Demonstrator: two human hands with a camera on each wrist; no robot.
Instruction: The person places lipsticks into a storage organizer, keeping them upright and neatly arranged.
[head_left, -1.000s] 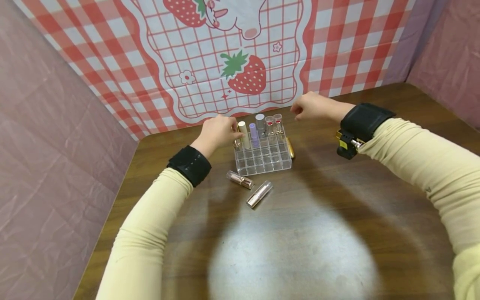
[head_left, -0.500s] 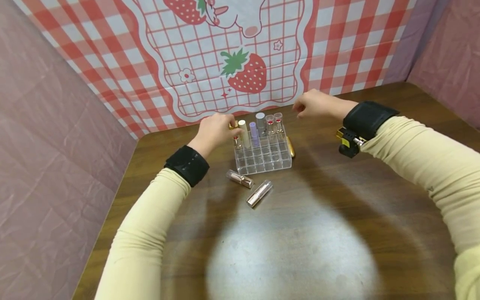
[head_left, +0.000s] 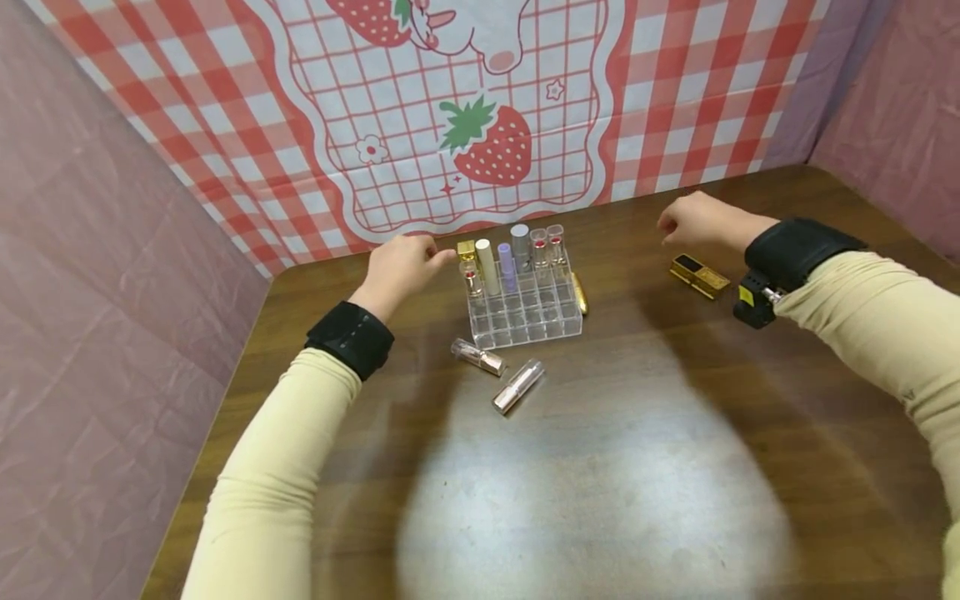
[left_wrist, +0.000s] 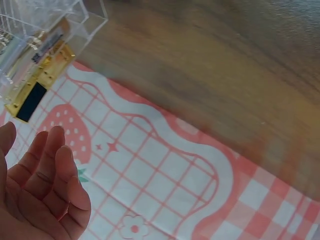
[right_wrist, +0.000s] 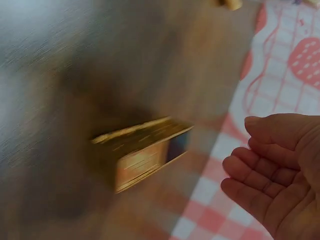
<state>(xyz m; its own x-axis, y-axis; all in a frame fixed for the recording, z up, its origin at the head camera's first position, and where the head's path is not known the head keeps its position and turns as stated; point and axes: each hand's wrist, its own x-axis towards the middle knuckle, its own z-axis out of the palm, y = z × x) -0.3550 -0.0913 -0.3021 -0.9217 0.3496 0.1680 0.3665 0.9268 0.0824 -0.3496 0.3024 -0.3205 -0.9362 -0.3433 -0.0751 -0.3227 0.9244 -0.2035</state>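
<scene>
My left hand (head_left: 405, 271) is just left of a clear lipstick organizer (head_left: 528, 321), thumb out and fingers loosely bent, holding nothing. In the back left slot nearest it stands a gold lipstick tube (head_left: 467, 252); the left wrist view shows the tube's black panel (left_wrist: 31, 101) near the fingertips. Behind another gold lipstick tube (head_left: 699, 277) lying on the table, my right hand (head_left: 708, 221) hovers with relaxed fingers and an empty grasp. The right wrist view has this tube (right_wrist: 142, 155) apart from the hand, slightly blurred.
Cream (head_left: 487, 267), lilac (head_left: 507, 268) and grey-capped (head_left: 521, 248) tubes fill other back slots, beside clear-capped lipsticks (head_left: 556, 246). Two rose-gold lipsticks (head_left: 478, 357) (head_left: 519, 387) lie in front. A gold tube (head_left: 579, 293) lies against the organizer's right side. A checked cloth (head_left: 300, 167) hangs behind.
My left hand has let go of the gold tube in the organizer and drawn back left. My right hand has moved right, and the lying gold tube, mostly covered before, now shows.
</scene>
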